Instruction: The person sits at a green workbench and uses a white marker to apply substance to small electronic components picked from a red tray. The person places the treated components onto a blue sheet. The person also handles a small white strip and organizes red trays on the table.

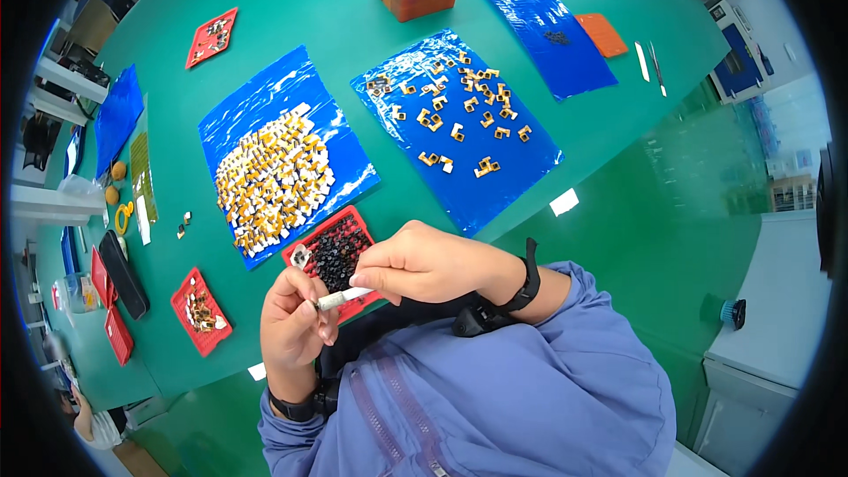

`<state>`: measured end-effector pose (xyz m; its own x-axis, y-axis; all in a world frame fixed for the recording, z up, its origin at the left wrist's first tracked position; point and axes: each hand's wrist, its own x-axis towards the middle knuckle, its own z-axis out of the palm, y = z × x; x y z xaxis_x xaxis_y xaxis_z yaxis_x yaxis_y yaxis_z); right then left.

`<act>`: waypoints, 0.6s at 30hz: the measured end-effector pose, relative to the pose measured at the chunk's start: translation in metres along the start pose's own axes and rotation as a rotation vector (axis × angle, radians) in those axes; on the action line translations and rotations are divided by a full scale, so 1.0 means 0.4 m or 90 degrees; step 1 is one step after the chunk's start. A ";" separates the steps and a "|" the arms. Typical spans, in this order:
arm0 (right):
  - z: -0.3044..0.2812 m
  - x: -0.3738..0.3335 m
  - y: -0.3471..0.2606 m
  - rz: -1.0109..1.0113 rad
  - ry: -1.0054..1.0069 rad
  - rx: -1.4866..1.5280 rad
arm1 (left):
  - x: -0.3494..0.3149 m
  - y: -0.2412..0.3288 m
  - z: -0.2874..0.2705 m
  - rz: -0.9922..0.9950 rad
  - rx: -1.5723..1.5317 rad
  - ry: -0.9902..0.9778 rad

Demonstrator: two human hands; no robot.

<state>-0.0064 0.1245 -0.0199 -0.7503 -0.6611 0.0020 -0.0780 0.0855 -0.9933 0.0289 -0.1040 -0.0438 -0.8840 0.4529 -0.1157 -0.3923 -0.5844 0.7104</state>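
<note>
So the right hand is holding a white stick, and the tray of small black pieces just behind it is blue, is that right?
Not quite: in the head view, the tray of small black pieces is red, not blue. The right hand does hold a white stick.

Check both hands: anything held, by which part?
Right hand: slim white tool, gripped at its right end. Left hand: at its left end; any hold unclear.

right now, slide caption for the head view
Right hand holds white stick, end at left hand, near red tray of black parts
</note>
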 end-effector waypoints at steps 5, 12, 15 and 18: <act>0.003 0.004 0.004 -0.005 0.004 -0.003 | -0.001 0.003 -0.001 -0.007 -0.001 0.022; 0.013 0.005 0.013 -0.094 0.072 -0.096 | 0.000 0.003 0.000 -0.023 -0.008 0.029; 0.005 0.007 0.012 0.033 -0.066 -0.044 | 0.001 0.005 0.000 -0.024 -0.005 0.030; 0.013 -0.001 0.003 -0.087 0.049 -0.138 | -0.001 0.007 0.001 -0.022 0.013 0.053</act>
<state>-0.0028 0.1212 -0.0217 -0.7706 -0.6191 0.1513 -0.3139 0.1621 -0.9355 0.0284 -0.1053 -0.0415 -0.8886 0.4143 -0.1970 -0.4184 -0.5556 0.7185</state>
